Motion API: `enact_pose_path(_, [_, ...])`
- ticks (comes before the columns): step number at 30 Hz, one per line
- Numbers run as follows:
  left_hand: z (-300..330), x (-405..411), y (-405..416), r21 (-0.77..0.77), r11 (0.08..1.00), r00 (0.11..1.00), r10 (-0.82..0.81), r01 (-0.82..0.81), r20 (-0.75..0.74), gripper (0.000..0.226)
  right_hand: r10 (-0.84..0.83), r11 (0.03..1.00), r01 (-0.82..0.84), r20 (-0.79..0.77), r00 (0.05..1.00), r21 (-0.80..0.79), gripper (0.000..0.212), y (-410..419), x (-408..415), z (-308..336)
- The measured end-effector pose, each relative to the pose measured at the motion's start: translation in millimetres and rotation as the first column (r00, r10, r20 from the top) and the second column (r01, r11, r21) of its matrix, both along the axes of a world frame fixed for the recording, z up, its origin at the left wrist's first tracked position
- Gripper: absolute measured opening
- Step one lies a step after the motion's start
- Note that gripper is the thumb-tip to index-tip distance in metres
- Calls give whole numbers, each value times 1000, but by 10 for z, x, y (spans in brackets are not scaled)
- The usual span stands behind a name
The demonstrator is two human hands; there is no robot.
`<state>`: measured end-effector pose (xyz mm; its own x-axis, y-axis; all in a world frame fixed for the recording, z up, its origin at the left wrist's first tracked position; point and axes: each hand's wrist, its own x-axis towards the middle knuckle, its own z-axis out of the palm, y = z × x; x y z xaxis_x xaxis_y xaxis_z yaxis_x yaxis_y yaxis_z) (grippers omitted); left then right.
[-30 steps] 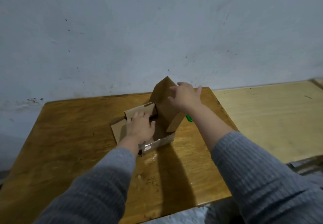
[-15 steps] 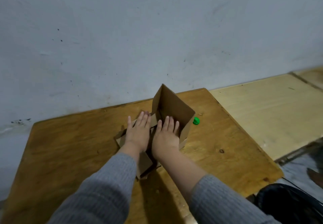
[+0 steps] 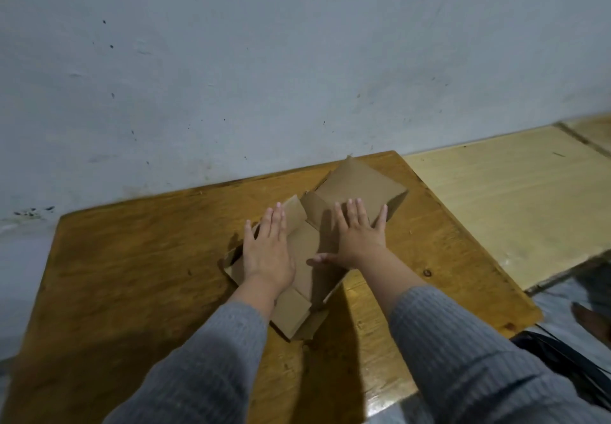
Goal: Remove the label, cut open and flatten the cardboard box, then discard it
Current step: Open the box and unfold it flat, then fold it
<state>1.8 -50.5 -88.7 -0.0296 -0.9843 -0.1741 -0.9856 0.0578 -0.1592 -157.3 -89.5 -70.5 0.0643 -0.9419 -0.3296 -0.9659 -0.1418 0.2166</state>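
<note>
The brown cardboard box [image 3: 358, 184] lies opened out and nearly flat on the wooden table [image 3: 139, 265], its far panel still a little raised toward the wall. My left hand [image 3: 267, 250] rests palm down on the left part of the cardboard, fingers spread. My right hand [image 3: 358, 233] presses palm down on the middle, fingers apart, thumb pointing left. Neither hand grips anything. No label or cutter is visible.
A grey-blue wall rises right behind the table. A paler wooden surface [image 3: 515, 205] adjoins the table on the right. A black bag or bin [image 3: 562, 361] sits low at the right, beside the table's near corner.
The upright panel of the box has gone down flat. My right hand moved from the tall flap onto the cardboard and slid right. The green object beside the box is hidden now.
</note>
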Motion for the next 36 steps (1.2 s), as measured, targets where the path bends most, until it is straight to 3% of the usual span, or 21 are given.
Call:
enact_pose_path(3, [-29,-6,5,11,996,996,87,-87,-19,89,90,996,-90,-135,987,7,117,-82,-167,-41])
enact_pose_path(6, [-35,-13,29,14,991,990,136,-135,-28,90,148,989,-144,-171,974,33,100,-55,-174,-119])
enact_pose_path(9, [-27,-58,56,12,985,985,173,-173,-25,91,53,994,-48,-46,998,101,90,24,-52,-177])
enact_pose_path(14, [-71,-74,160,69,954,946,300,-293,-121,87,-68,966,27,154,986,255,98,92,21,-255])
enact_pose_path(18, [-254,-61,342,163,913,879,404,-373,-253,78,27,981,-60,179,984,184,106,130,-181,-473])
enact_pose_path(24, [-358,-172,466,130,856,798,513,-500,-316,74,219,970,-237,245,945,50,102,4,-261,-606])
enact_pose_path(31, [-280,-239,664,107,765,692,625,-635,-361,72,520,849,-527,197,831,-20,85,-311,-17,-477])
enact_pose_path(36, [-200,-268,749,186,717,614,679,-671,-402,69,445,887,-461,301,844,-21,70,-112,-18,-425])
